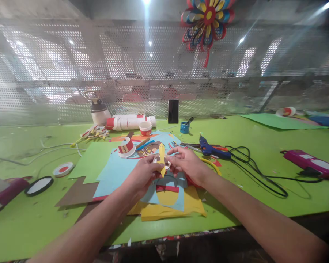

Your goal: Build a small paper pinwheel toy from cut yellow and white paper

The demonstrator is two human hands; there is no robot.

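With our left hand [145,170] we are pinching a yellow paper piece [162,151], the thumb lying across its lower part. The piece is standing between our two hands, just right of the left fingertips, its long axis running nearly straight up and down in our view. A small white disc [167,166] is showing behind it. The left hand is sitting nearer, in contact with the yellow piece; our right hand [188,162] is curling in from the other side, fingertips beside the disc's right edge, and we cannot tell whether they are gripping it.

Counting outward, we are seeing one yellow ring [212,165] beside the right wrist, one tipped paper cup [126,148] and one upright paper cup [145,128]. Overlapping blue sheets [112,179] are lying under our hands, too covered to count. One blue glue gun [210,149] is resting to the right, one blue jar [184,128] and one phone [173,111] are standing beyond, and one white lid [63,169] and one black-rimmed disc [39,185] are lying left. Two purple power strips [309,161] are flanking everything, one on each side.
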